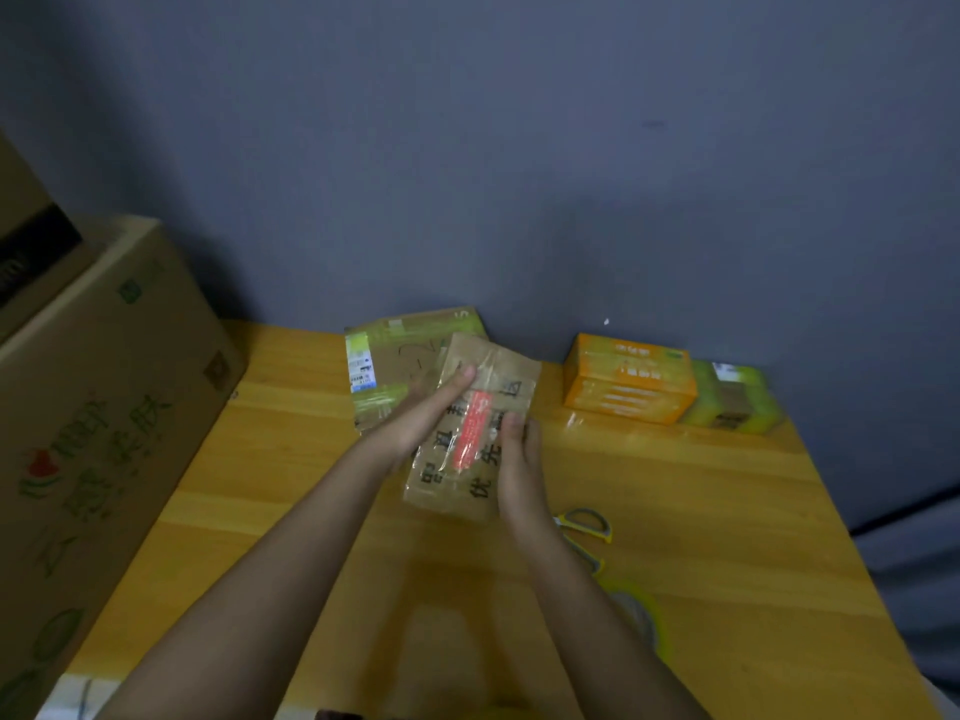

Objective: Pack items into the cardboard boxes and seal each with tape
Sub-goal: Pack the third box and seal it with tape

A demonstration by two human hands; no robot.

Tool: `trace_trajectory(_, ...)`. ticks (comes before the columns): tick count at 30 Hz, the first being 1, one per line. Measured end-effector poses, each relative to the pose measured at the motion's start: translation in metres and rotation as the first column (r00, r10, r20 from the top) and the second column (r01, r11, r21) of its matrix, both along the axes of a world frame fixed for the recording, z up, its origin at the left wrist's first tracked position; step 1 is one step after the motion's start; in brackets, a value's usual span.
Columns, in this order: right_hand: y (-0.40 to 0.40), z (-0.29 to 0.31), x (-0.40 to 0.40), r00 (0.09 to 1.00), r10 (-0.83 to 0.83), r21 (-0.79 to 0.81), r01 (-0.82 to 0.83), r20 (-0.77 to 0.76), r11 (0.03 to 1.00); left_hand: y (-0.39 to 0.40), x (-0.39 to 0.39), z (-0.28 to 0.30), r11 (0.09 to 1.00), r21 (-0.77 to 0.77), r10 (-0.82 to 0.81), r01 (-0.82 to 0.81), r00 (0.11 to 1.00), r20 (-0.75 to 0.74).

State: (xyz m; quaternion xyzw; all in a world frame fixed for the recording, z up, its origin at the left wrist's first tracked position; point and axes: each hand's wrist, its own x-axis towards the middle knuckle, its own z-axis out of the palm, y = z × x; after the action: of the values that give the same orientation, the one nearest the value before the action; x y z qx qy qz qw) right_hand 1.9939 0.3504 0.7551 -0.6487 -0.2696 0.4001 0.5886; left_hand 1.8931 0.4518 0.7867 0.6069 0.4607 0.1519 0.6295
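Holding a flat cardboard box point(475, 433) between both hands, above the table point(701, 511). Left hand point(431, 413) flat on its face, fingers straight; right hand point(519, 459) gripping the near edge, thumb on top. Probably best to square the sides evenly before folding flaps. Scissors point(587, 532) and tape roll point(639, 615) lying just right of the right forearm, orange box point(628, 379) beyond.

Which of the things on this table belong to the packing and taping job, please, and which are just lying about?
Part of the job:
- small cardboard box, held between left hand and right hand
- tape roll
- scissors
- flattened box behind
- orange box
- green-taped box

Just lying about:
- big printed carton at the left
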Motion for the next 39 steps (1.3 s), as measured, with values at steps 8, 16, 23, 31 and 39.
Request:
trace_trajectory(8, 0.014, 0.039, 0.030, 0.983, 0.088, 0.156, -0.062, -0.163, 0.986, -0.006, -0.002, 0.013, 0.984, -0.046, -0.165, 0.173, 0.977, 0.135)
trace_trajectory(16, 0.017, 0.054, 0.002, 0.942, 0.196, 0.226, -0.136, -0.271, 0.965, 0.018, -0.028, 0.036, 0.994, -0.049, -0.081, 0.102, 0.943, 0.322)
trace_trajectory(23, 0.029, 0.058, -0.044, 0.933, 0.240, 0.167, -0.201, -0.268, 0.965, 0.043, -0.045, 0.034, 0.979, -0.197, 0.150, -0.057, 0.854, 0.499)
trace_trajectory(31, 0.014, 0.031, -0.086, 0.998, -0.056, 0.064, 0.057, -0.020, 0.996, 0.063, -0.054, 0.025, 0.915, -0.261, 0.394, -0.308, 0.821, 0.412)
trace_trajectory(39, -0.027, 0.026, -0.060, 0.889, -0.255, 0.096, 0.312, -0.381, 0.945, 0.040, -0.050, 0.021, 0.929, -0.344, 0.001, 0.137, 0.928, 0.372)
